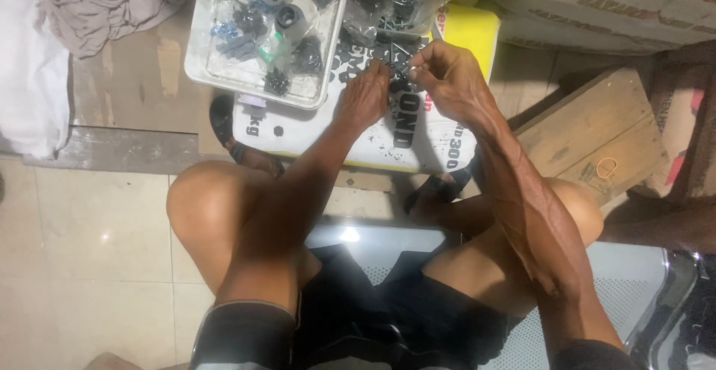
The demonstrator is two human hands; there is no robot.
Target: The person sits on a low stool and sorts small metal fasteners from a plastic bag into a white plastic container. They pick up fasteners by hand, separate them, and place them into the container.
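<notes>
Head view: at upper centre of the frame, the left hand (363, 101) and right hand (446, 79) both pinch a small dark fastener part (399, 80) over a white sack (313, 133). The grip is fingertip-only, so the part could slip onto loose screws (399, 48) or roll off beside the clear tray (224, 71).

Sack (298, 127): lies flat on the floor before the seated person's knees.
Tray (200, 57): rests on the sack's far left corner, filled with small bagged parts (257, 30).
Loose parts (358, 57): on the sack, right of the tray.
Hands: left hand (363, 100) and right hand (446, 79) side by side over the loose parts.
Wooden board (589, 135): right of the sack.
Cloth (104, 1): far left, behind.
</notes>
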